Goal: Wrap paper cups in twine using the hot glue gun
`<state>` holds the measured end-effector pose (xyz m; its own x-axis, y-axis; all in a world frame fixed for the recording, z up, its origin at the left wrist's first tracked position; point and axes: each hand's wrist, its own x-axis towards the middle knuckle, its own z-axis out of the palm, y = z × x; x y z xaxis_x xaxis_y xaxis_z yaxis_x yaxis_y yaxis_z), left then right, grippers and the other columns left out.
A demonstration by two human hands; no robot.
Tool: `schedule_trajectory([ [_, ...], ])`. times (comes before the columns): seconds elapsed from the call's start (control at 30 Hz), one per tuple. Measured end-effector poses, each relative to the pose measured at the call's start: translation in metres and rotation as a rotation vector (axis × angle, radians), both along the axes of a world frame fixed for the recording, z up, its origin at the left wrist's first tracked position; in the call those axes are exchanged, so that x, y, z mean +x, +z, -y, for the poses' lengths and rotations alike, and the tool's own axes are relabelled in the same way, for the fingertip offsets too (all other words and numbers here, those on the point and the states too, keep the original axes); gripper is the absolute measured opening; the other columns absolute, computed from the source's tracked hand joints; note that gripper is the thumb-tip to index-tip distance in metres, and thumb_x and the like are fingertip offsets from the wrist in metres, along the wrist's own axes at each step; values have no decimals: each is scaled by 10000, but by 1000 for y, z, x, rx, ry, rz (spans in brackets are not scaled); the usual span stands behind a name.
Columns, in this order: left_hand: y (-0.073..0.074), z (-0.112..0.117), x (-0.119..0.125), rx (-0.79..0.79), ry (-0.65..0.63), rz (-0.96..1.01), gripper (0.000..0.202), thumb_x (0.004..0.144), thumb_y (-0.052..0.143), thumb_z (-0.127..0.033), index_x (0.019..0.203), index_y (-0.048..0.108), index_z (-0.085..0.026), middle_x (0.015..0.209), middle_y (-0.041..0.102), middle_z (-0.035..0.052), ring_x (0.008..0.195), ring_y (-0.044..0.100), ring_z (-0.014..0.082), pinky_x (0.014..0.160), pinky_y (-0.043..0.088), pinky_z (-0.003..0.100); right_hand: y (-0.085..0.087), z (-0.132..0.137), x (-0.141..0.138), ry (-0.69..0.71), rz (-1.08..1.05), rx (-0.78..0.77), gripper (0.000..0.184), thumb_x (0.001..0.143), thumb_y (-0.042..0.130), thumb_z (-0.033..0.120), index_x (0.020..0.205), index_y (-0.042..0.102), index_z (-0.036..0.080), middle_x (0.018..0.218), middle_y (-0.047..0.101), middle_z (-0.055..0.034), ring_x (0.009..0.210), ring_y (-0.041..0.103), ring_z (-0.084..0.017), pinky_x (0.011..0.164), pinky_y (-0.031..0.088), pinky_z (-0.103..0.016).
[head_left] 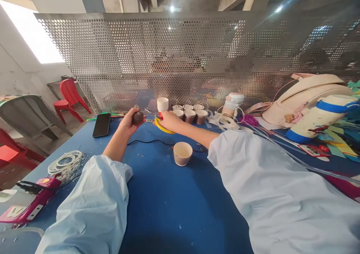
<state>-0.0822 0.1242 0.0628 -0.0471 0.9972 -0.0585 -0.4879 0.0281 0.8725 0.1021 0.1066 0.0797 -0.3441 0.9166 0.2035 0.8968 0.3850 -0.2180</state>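
Observation:
My left hand [129, 122] is closed around a small ball of grey-brown twine [137, 117] above the far part of the table. My right hand [170, 121] grips a pair of scissors with yellow handles [163, 128]. Their blades point left toward the twine ball, apart from it as far as I can see. Nearer to me a small cream cup [182, 153] with a textured outside stands upright, touched by neither hand. Just behind my right hand rises a stack of white paper cups [162, 104].
Several small brown cups with wire handles [189, 115] stand at the back, beside a white tape roll [226, 122] and a bottle [233, 103]. A phone [101, 125] and coiled white cord [65, 162] lie left. A bag [306, 98] sits right. A perforated metal screen [135, 48] borders the table.

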Motion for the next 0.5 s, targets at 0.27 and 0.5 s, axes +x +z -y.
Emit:
schedule_trajectory([
  [0.27, -9, 2, 15, 143, -79, -47, 80, 693, 651, -177, 686, 581, -139, 660, 655, 45, 545, 619, 142, 481, 510, 241, -3, 3, 4, -29, -33, 7, 372, 846, 530, 494, 995, 621, 166, 1004, 698, -164, 885, 667, -295, 637, 454, -307],
  [0.5, -14, 8, 26, 310, -71, -186, 162, 615, 719, -213, 589, 573, -149, 558, 578, 5, 479, 528, 106, 439, 434, 234, -1, 1, -5, -64, -31, 9, 357, 802, 539, 456, 1065, 584, 218, 1062, 693, -139, 937, 661, -322, 659, 472, -342],
])
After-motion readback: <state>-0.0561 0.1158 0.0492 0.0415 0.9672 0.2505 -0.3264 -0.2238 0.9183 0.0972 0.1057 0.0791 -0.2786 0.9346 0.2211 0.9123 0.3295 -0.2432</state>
